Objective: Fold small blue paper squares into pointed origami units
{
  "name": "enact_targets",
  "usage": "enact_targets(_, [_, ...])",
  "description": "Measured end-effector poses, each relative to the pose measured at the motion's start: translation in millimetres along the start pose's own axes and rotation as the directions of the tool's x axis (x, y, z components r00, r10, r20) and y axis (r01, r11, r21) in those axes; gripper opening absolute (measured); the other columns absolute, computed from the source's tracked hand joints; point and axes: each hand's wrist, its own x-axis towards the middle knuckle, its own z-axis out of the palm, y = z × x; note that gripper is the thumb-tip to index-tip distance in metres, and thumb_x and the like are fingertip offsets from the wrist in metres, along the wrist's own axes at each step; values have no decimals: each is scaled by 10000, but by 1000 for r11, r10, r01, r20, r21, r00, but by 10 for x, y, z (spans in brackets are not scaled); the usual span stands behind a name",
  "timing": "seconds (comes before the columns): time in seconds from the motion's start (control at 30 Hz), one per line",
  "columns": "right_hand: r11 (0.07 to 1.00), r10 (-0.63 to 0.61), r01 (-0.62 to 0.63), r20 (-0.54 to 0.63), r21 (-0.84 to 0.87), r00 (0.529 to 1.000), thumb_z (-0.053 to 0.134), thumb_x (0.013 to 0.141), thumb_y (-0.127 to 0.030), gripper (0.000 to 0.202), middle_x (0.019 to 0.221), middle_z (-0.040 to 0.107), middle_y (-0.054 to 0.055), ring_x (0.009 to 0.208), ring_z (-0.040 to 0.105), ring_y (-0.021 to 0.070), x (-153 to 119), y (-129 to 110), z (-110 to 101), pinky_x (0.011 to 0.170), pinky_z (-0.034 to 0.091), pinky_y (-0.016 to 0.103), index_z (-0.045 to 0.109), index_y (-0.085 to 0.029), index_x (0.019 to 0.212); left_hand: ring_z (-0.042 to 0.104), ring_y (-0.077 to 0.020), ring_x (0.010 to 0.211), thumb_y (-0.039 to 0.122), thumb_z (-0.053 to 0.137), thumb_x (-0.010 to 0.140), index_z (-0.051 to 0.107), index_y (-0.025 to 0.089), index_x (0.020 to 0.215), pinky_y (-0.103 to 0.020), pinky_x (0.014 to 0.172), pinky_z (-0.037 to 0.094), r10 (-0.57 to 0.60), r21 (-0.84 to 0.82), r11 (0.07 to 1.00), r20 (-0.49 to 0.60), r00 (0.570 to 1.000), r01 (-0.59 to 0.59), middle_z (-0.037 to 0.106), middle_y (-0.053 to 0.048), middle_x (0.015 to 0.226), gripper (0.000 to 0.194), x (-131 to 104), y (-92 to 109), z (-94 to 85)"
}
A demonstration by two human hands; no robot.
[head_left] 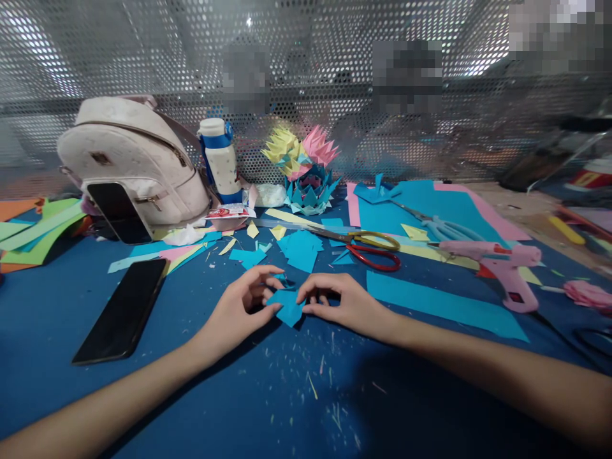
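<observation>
A small folded piece of blue paper [288,308] is held between my two hands just above the blue table [215,408]. My left hand [243,304] pinches its left side, thumb in front and fingers curled behind. On the right edge, the thumb and index finger of my right hand [339,303] close on the same piece. More small blue paper cutouts [301,250] lie behind my hands. Beyond them are scissors with red and yellow handles [370,248]. A long blue paper strip [440,306] lies right of my right hand.
Left stand a phone [122,312], a white backpack [134,159] and a bottle [220,159]. Folded paper flowers [310,188] sit at the back. To the right are a pink glue gun [502,264], light-blue-handled scissors [452,228] and large paper sheets [421,197].
</observation>
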Motion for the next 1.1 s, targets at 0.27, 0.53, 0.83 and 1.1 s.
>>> enact_targets(0.27, [999, -5, 5, -12, -43, 1000, 637, 882, -246, 70, 819, 670, 1, 633, 534, 88, -18, 11, 3, 592, 437, 221, 665, -186, 907, 606, -195, 997, 168, 625, 832, 532, 254, 1303, -343, 870, 511, 42, 153, 987, 73, 996, -53, 621, -60, 1167, 487, -59, 5, 37])
enact_targets(0.53, [999, 30, -30, -23, -15, 999, 656, 851, -240, 129, 706, 545, -46, 570, 461, 76, -31, 44, 28, 533, 384, 212, 560, -177, 910, 620, -149, 860, 160, 639, 847, 597, 276, 1255, -282, 800, 503, 102, 231, 964, 129, 986, -130, 689, -4, 1058, 426, -83, 62, 71])
enact_targets(0.83, [998, -8, 9, 30, -59, 1000, 673, 852, -224, 169, 672, 493, -72, 566, 452, 78, -74, 23, 58, 525, 357, 216, 532, -191, 939, 598, -130, 749, 249, 655, 861, 670, 204, 978, -239, 672, 461, 43, 226, 974, -20, 999, -37, 674, -1, 860, 126, -28, 49, 216])
enact_targets(1.1, [1000, -18, 18, -17, -13, 1000, 630, 871, -199, 165, 803, 561, -37, 611, 475, 76, -104, -48, 106, 569, 388, 233, 488, -197, 954, 499, -101, 589, 307, 628, 859, 695, 175, 964, -205, 531, 377, -5, 208, 978, -94, 996, 25, 604, 8, 715, 182, -22, 54, 237])
